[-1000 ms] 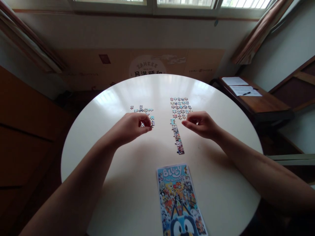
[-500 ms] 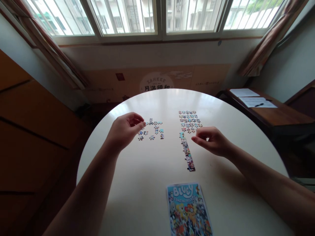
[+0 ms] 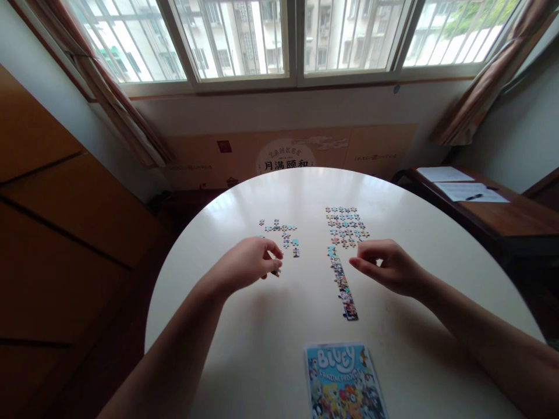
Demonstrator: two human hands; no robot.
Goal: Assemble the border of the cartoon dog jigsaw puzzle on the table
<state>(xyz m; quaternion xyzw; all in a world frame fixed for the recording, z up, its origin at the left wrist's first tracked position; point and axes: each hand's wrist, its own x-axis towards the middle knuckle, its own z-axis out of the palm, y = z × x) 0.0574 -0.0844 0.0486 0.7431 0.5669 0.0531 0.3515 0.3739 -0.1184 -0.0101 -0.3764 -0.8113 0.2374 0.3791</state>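
My left hand [image 3: 244, 265] is closed in a pinch on a small jigsaw puzzle piece [image 3: 276, 272], held at the near side of a loose group of puzzle pieces [image 3: 286, 235]. It hides some of that group. My right hand [image 3: 386, 265] is curled, with thumb and forefinger together; whether anything is between them I cannot make out. Just left of its fingertips runs a narrow joined strip of puzzle [image 3: 343, 285], straight along its right side. Rows of separate puzzle pieces [image 3: 345, 224] lie beyond that hand.
All the pieces lie on a round white table [image 3: 253, 361]. A "Bluey" picture sheet [image 3: 345, 384] rests at the near edge. To the right stands a brown wooden desk [image 3: 519, 215] with papers [image 3: 471, 191] and a pen. An orange-brown cabinet [image 3: 52, 233] is at the left.
My left hand has moved nearer from the loose pieces, and a puzzle piece now shows in its fingers. The right hand stays beside the strip. The view has shifted slightly.
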